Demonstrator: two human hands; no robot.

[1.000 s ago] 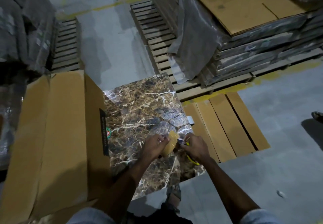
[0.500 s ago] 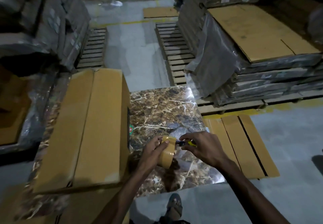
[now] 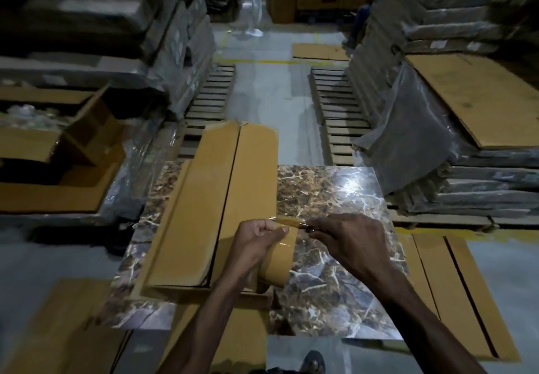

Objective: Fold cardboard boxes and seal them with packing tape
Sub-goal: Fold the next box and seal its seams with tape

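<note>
Cardboard box (image 3: 221, 198) is lying lengthwise over the marble slab's (image 3: 350, 193) left half, blocking that side from far edge to near edge. Left hand (image 3: 256, 238), gripping the tape roll (image 3: 280, 260), and right hand (image 3: 350, 236), pinching a thin tool (image 3: 306, 226), are occupying the slab's middle, just beside the box. Right half is lying bare up to the far right corner: passage open. Wrapped stack (image 3: 408, 146) is crowding that corner. Flat cardboard (image 3: 431, 286) is lying low along the right edge.

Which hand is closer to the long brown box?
Left. The left hand holds the tape roll beside the box; the right hand is farther right, over the marble tile.
</note>
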